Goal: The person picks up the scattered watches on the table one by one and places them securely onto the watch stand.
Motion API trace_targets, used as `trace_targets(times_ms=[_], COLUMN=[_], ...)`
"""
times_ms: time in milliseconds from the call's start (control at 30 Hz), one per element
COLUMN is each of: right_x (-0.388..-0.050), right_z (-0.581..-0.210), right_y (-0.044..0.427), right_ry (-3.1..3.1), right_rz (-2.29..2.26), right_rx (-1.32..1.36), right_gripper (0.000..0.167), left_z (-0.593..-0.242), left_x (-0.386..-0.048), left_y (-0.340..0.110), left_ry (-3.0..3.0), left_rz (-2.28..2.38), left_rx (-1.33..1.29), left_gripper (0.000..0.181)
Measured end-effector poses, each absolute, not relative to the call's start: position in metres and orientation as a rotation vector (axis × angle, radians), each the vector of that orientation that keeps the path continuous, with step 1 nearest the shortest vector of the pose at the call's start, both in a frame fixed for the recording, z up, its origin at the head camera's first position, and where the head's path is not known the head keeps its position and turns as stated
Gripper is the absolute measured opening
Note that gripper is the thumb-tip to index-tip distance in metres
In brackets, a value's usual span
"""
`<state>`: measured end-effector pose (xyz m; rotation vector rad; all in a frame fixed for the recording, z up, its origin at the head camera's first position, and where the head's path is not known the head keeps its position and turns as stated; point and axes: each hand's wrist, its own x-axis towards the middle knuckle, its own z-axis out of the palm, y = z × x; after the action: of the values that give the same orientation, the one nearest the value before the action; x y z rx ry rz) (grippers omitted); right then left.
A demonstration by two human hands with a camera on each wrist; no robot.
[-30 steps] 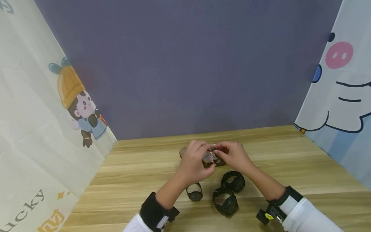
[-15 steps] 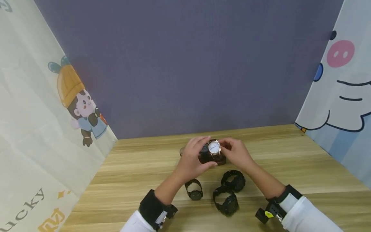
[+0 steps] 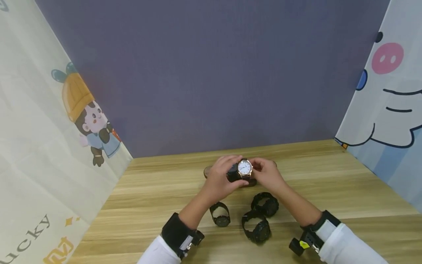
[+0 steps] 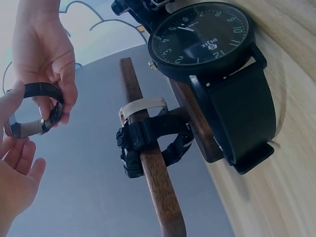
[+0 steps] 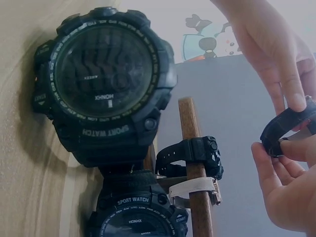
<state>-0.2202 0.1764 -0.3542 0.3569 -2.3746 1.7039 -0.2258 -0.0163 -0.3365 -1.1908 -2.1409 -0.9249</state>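
Observation:
Both hands hold a wristwatch (image 3: 244, 167) with a white dial, a rose-gold rim and a dark strap, its face turned up. My left hand (image 3: 219, 179) grips it between thumb and fingers. My right hand (image 3: 268, 175) pinches the strap (image 4: 58, 111) near its buckle end. In the left wrist view the strap forms a loop. Beyond the hands stands a wooden watch stand (image 4: 163, 192), partly hidden in the head view. On its bar hang a black sport watch (image 4: 148, 133) and a watch with a pale strap (image 4: 143, 106).
A slim black watch (image 3: 221, 220) lies on the wood-grain table (image 3: 158, 205) nearer the body. Two chunky black sport watches (image 3: 258, 229) lie to its right, touching or nearly so. Behind the table rises a grey-blue panel (image 3: 211, 80), with printed cloth at both sides.
Its white dial has turned from facing aside to facing up, and the watch has shifted slightly right. My right fingers have moved to its right side. The watches on the table stay put.

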Motion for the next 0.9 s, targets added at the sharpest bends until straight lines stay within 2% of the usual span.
trace_targets(times_ms=[467,667,900], right_x=[-0.219,-0.219,-0.222], right_z=[-0.354,-0.354,-0.355], right_y=[0.175,0.18,0.207], right_ry=[-2.369,-2.383,-2.516], right_rz=[1.804,1.823,1.524], right_rx=[0.333,0.413,0.401], right_gripper=[0.022,0.028,0.03], left_z=[-0.34,-0.341,-0.339], left_x=[-0.226,-0.227,-0.231], left_y=[-0.016,-0.022,-0.045], left_ry=[-2.129,-2.13,-2.214], left_rz=[-0.978,-0.992,-0.974], left_rx=[-1.193,-1.162,-1.0], left_gripper=[0.06,0.057,0.059])
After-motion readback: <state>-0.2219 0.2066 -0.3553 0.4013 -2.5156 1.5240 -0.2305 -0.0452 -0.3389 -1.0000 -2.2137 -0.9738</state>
